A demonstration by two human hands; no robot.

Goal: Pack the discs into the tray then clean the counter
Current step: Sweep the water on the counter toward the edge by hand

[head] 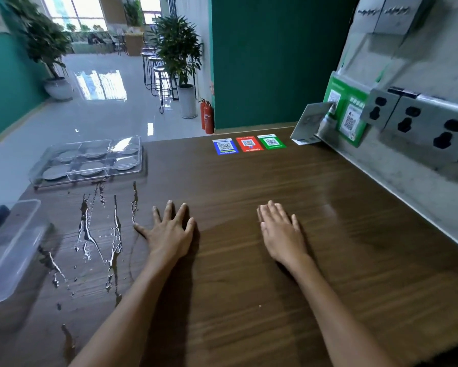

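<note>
The left hand (169, 234) and right hand (281, 231) lie flat and empty on the dark wooden worktop (249, 186). Grey round discs (91, 168) fill the clear plastic tray (87, 161) far left; a translucent box (10, 247) is cut off.

Layout relative to the counter (249, 207). On its far-left corner stands the tray (87, 161), with discs (91, 168) in its compartments, one per compartment in two rows. On the left edge, nearer than the tray, sits a plastic container (13, 247). Spilled liquid (100, 229) lies on the counter between tray and container, spreading toward the near edge. The left hand (169, 234) rests flat just right of the liquid; the right hand (282, 234) lies flat further right, apart from it. Three code stickers (249, 144) lie side by side at the far edge. Wall sockets (418, 123) are mounted on the wall right of the counter.
</note>
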